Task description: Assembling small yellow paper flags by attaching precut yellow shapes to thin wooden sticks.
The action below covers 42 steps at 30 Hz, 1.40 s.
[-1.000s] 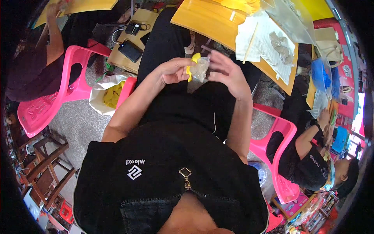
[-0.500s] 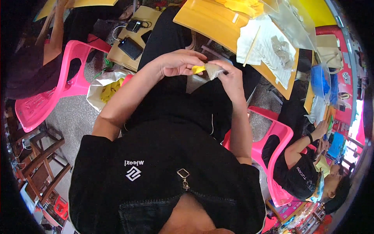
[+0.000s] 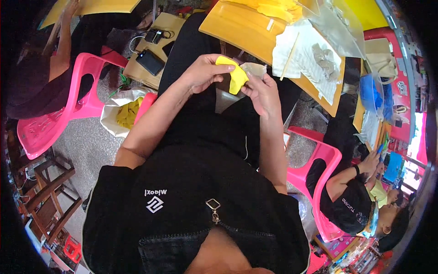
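Observation:
Over my lap, my left hand (image 3: pixel 206 74) pinches a small limp yellow piece, like cloth (image 3: pixel 236 78), by its upper edge between thumb and fingers. Close on its right, my right hand (image 3: pixel 263 95) has a thin beige-grey piece (image 3: pixel 255 69) between thumb and fingers. The right fingertips also touch the lower right edge of the yellow piece. Whether the two pieces are joined where they meet, I cannot tell.
Ahead right, a yellow-brown table (image 3: pixel 242 29) bears a white cloth (image 3: pixel 287 45), a thin stick (image 3: pixel 290 55), grey pieces (image 3: pixel 325 59) and yellow pieces (image 3: pixel 278 8). At left are a phone-like black device (image 3: pixel 150 61), a white bag (image 3: pixel 109 116) and a pink chair (image 3: pixel 75 109). People sit on both sides.
The yellow piece, earlier mostly tucked between my fingers, now hangs spread out. The beige-grey piece has swung up and away from me. My left hand has lifted slightly.

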Available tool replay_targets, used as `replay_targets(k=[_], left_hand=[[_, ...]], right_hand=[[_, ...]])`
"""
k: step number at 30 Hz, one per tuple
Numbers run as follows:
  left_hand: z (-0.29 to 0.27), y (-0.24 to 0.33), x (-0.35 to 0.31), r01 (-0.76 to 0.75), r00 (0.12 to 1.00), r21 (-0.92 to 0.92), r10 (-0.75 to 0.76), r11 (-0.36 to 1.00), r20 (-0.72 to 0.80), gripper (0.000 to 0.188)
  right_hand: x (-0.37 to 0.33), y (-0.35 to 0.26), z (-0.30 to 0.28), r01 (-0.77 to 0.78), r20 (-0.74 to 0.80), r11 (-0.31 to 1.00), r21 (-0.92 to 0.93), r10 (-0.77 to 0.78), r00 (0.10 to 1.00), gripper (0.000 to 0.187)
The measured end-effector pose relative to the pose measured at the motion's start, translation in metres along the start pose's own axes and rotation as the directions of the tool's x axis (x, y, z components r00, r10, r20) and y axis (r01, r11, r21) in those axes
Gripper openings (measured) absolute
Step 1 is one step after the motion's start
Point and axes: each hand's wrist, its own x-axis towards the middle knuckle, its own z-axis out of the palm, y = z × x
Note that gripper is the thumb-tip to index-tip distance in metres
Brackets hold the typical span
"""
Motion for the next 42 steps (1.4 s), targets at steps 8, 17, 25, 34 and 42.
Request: replay_targets(k=[8,17,25,34,42], left_hand=[[0.002,-0.012,0.005,-0.177,0.980,0.077,0.183,0.981,-0.078,0.025],[0.025,-0.011,0.000,-0.321,0.716,0.919,0.693,0.227,0.079,0.012],[0.026,-0.016,0.011,-0.163,0.810,0.972,0.585,0.171,0.033,0.021],[0.039,-0.011,0.026,0.031,0.910,0.995,0.408,0.098,-0.069,0.014],[0.027,-0.028,0.043,-0.004,0.899,0.967,0.424,0.256,-0.109,0.011]], right_hand=[[0.005,0.020,-0.002,0.156,-0.082,0.987,-0.030,-0.158,0.984,0.016],[0.014,0.039,-0.013,0.305,-0.089,0.820,-0.484,-0.393,0.915,0.022],[0.003,0.027,-0.004,0.283,-0.049,0.527,-0.801,-0.529,0.847,0.019],[0.009,0.035,-0.008,0.336,0.016,0.440,-0.833,-0.588,0.809,0.019],[0.013,0.036,-0.007,0.307,0.007,0.441,-0.843,-0.562,0.827,0.021]])
